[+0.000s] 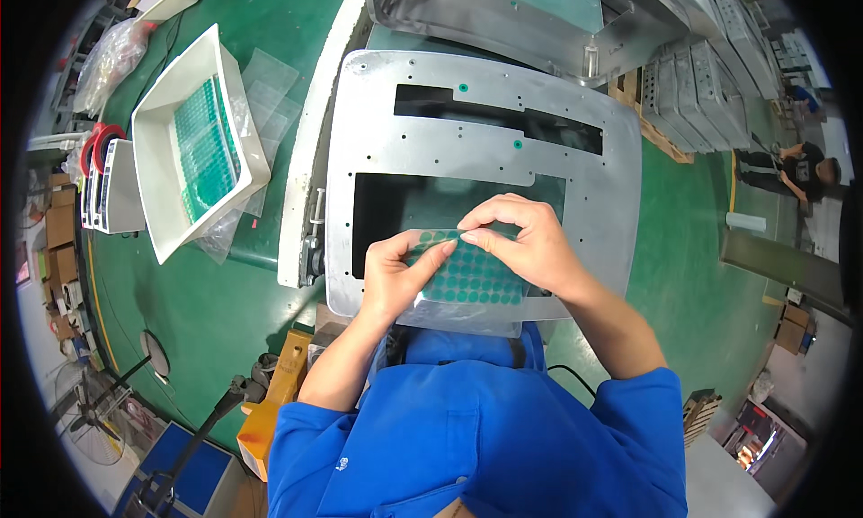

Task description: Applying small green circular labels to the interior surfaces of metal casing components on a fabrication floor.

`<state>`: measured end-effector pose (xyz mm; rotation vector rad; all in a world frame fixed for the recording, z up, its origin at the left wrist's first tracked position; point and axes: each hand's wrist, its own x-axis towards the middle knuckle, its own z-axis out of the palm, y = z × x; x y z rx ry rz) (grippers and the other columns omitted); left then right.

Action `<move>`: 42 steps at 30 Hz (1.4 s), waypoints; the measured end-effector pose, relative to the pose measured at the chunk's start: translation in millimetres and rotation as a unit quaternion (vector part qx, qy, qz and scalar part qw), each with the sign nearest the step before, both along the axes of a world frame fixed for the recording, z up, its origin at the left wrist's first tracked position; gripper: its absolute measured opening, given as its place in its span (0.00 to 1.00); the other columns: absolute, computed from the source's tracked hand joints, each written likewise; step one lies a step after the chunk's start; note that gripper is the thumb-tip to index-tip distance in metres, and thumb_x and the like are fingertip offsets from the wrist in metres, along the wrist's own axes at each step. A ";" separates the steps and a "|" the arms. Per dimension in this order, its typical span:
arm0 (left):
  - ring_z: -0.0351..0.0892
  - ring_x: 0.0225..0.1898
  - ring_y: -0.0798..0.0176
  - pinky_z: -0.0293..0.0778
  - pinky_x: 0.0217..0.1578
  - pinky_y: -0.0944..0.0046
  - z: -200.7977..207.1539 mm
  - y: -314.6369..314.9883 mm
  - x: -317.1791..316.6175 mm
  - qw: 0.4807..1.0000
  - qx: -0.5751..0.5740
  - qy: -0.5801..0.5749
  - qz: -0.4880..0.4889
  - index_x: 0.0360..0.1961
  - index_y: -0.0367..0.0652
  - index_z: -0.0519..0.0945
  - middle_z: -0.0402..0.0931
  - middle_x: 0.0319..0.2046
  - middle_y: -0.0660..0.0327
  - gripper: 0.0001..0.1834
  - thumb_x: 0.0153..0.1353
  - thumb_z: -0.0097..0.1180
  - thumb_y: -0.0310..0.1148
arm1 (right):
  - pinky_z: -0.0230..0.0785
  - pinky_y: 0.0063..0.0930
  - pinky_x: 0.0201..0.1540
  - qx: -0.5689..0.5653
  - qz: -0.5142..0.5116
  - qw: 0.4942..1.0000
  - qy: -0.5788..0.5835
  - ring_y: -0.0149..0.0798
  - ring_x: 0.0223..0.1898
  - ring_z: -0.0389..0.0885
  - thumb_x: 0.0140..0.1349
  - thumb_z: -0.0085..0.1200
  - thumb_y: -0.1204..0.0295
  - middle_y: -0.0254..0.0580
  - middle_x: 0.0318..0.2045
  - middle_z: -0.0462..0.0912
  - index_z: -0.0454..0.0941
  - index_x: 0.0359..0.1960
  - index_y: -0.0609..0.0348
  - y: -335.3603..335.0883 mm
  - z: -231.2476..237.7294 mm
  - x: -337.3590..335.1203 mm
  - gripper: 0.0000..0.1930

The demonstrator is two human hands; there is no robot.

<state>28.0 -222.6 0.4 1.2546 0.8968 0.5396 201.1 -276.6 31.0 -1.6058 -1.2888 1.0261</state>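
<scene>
The sheet is pinched at its 11 o'clock corner by the left hand, its 12 o'clock edge by the right hand, over the plate. At 7, the shirt's white mark cannot be read; at 10, a bin is seen.

I can't read any words or numbers from where I stand. There is a tiny white mark on the front of the blue shirt, and small dark marks on the yellow machine part, too little and blurry to read.
</scene>
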 end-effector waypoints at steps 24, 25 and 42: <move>0.65 0.20 0.81 0.63 0.20 0.79 -32.2 -3.7 16.5 0.994 -0.101 0.027 0.011 0.25 0.36 0.79 0.74 0.18 0.69 0.09 0.50 0.61 0.32 | 0.64 0.31 0.34 -0.095 -0.145 0.967 -0.187 0.38 0.31 0.72 0.50 0.50 0.74 0.38 0.27 0.72 0.73 0.24 0.56 15.0 -58.6 49.8 0.01; 0.65 0.20 0.81 0.62 0.20 0.79 -32.8 -4.1 16.3 0.994 -0.103 0.026 0.011 0.25 0.36 0.78 0.74 0.18 0.69 0.09 0.50 0.61 0.32 | 0.64 0.31 0.34 -0.098 -0.144 0.965 -0.194 0.37 0.31 0.72 0.50 0.50 0.73 0.37 0.27 0.72 0.74 0.24 0.55 15.9 -59.1 49.6 0.01; 0.67 0.21 0.81 0.64 0.21 0.79 -30.5 -3.7 21.4 0.994 -0.104 0.026 0.006 0.26 0.36 0.79 0.75 0.19 0.68 0.09 0.50 0.61 0.32 | 0.65 0.33 0.34 -0.134 -0.153 0.949 -0.239 0.37 0.32 0.73 0.51 0.50 0.71 0.34 0.28 0.73 0.75 0.23 0.53 22.6 -59.0 48.4 0.04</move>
